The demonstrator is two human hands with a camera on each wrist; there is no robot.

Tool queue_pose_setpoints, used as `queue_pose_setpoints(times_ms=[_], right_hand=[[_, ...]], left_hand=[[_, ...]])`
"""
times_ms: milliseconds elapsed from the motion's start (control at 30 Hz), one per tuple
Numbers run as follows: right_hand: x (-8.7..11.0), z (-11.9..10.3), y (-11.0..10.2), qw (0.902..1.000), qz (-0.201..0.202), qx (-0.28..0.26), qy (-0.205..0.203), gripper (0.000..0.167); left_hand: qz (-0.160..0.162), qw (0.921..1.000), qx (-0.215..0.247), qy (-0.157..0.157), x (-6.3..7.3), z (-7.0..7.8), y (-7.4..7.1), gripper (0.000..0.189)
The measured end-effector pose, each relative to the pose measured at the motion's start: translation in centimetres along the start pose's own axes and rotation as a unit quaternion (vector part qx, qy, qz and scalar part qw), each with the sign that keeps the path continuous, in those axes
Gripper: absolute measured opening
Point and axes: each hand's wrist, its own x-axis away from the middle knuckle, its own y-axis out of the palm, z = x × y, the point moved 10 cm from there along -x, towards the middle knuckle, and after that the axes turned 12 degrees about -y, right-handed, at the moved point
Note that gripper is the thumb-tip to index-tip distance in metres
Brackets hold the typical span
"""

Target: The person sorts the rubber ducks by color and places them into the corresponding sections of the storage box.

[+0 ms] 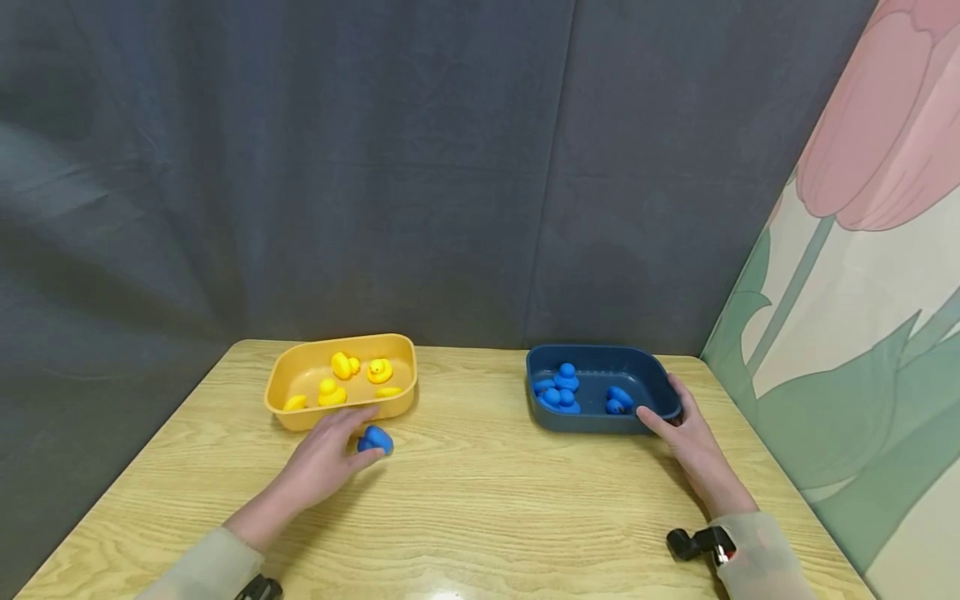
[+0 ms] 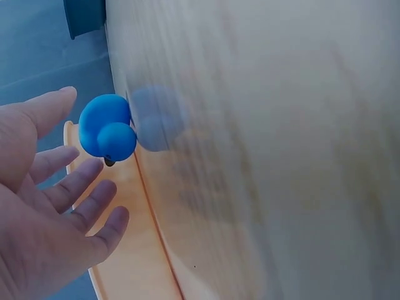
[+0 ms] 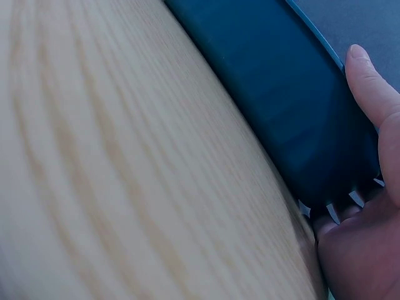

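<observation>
A blue rubber duck [image 1: 378, 439] lies tipped over on the table in front of the yellow bin [image 1: 415, 392]. My left hand [image 1: 327, 457] is beside it, thumb and fingers spread around its left side. In the left wrist view, the duck [image 2: 106, 128] is just past the fingertips [image 2: 106, 189], with nothing in the palm. At the right, my right hand [image 1: 693, 446] grips the right end of the dark blue bin [image 1: 592, 423]. Its thumb [image 3: 365, 78] lies over the rim while the other fingers go round the end wall, partly hidden.
Several yellow ducks [image 1: 331, 392] sit in the yellow bin, and several blue ducks [image 1: 566, 377] in the dark blue one. Behind the wooden table [image 1: 480, 500] hangs a grey curtain [image 1: 420, 183]. A tulip-patterned wall [image 1: 847, 350] borders the right side.
</observation>
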Motion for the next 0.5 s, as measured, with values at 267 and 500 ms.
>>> queue_pose_setpoints(times_ms=[267,500], right_hand=[[-0.05,-0.05,0.04,1.0000,-0.001,-0.001,-0.002,0.104],[-0.06,-0.17,0.06,1.0000,0.000,-0.005,-0.006,0.104]], left_hand=[[-0.023,0.9997,-0.006,-0.010,-0.40,-0.55,0.66,0.061],[-0.033,0.9993,-0.004,-0.019,-0.68,-0.75,0.96,0.057]])
